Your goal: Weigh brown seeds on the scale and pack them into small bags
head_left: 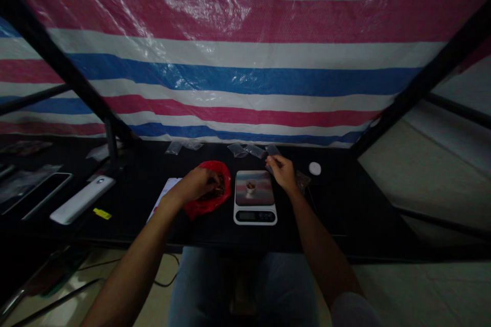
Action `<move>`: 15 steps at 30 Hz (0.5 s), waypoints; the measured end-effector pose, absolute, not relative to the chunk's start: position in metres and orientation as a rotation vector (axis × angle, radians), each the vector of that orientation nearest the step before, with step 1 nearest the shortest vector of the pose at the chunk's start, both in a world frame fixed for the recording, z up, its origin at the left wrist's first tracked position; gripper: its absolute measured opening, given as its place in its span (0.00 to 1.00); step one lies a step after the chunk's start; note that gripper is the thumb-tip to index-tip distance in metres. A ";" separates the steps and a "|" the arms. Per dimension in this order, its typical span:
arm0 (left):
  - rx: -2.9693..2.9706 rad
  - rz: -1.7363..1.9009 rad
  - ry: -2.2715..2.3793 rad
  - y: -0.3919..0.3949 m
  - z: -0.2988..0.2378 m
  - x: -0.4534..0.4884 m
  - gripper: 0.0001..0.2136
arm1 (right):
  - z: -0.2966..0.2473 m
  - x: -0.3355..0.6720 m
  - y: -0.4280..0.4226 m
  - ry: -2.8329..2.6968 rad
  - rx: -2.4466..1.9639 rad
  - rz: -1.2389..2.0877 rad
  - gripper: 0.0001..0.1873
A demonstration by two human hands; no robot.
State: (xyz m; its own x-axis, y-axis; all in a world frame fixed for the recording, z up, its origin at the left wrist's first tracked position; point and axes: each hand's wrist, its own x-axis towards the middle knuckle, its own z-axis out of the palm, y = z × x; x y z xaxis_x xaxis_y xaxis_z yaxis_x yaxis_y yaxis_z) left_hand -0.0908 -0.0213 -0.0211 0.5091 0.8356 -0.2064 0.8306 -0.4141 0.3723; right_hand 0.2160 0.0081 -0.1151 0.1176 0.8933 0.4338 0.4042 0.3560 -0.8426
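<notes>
My left hand [203,182] reaches into an open red plastic bag [226,173], fingers bent down against the small brown pieces [219,190] inside. Its fingertips are partly hidden. A digital kitchen scale [255,216] stands right of the bag. On its metal plate sits a small white cup [250,190] holding some brown bits. My right hand [282,170] is beyond the scale's right corner with curled fingers, close to a small clear plastic bag [272,149]; what is between the fingers is too dark to make out. Another clear bag [303,180] lies beside the right wrist.
More small clear bags [238,150] lie along the table's back edge. A white round object [315,168] is at right. Paper [165,189] lies partly under the left forearm. At left are a white power bank-like block [82,199], a yellow item [102,213] and a phone [42,196].
</notes>
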 end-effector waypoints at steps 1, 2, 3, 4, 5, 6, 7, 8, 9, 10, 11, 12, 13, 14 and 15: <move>2.325 0.037 1.358 -0.021 -0.017 -0.089 0.13 | -0.116 0.216 0.008 -1.495 -1.236 0.541 0.22; 2.323 0.066 1.336 -0.022 -0.014 -0.085 0.13 | -0.117 0.216 0.008 -1.508 -1.234 0.542 0.21; 2.324 0.107 1.307 -0.022 -0.010 -0.081 0.12 | -0.117 0.216 0.008 -1.521 -1.235 0.541 0.21; 2.329 0.151 1.269 -0.023 -0.007 -0.076 0.11 | -0.118 0.215 0.008 -1.536 -1.236 0.536 0.21; 2.340 0.192 1.220 -0.023 -0.004 -0.069 0.10 | -0.119 0.215 0.008 -1.552 -1.240 0.528 0.21; 2.358 0.229 1.167 -0.024 -0.002 -0.062 0.09 | -0.120 0.214 0.008 -1.569 -1.244 0.517 0.21; 2.381 0.254 1.111 -0.025 0.000 -0.054 0.09 | -0.121 0.214 0.008 -1.587 -1.248 0.505 0.21; 2.410 0.272 1.054 -0.025 0.001 -0.046 0.09 | -0.122 0.213 0.008 -1.602 -1.250 0.493 0.21; 2.440 0.279 1.003 -0.025 0.001 -0.039 0.10 | -0.122 0.213 0.008 -1.613 -1.253 0.484 0.21; 2.467 0.281 0.963 -0.024 0.001 -0.032 0.10 | -0.123 0.213 0.008 -1.618 -1.254 0.479 0.20; 2.488 0.276 0.932 -0.023 0.000 -0.026 0.11 | -0.123 0.213 0.008 -1.620 -1.255 0.477 0.20; 2.500 0.262 0.913 -0.022 -0.001 -0.020 0.11 | -0.123 0.213 0.008 -1.621 -1.256 0.475 0.20; 2.501 0.239 0.906 -0.021 -0.002 -0.016 0.12 | -0.123 0.214 0.008 -1.622 -1.256 0.474 0.20; 2.497 0.213 0.907 -0.020 -0.004 -0.012 0.12 | -0.123 0.214 0.008 -1.623 -1.255 0.473 0.20; 2.493 0.186 0.912 -0.019 -0.005 -0.009 0.12 | -0.122 0.213 0.008 -1.623 -1.254 0.473 0.20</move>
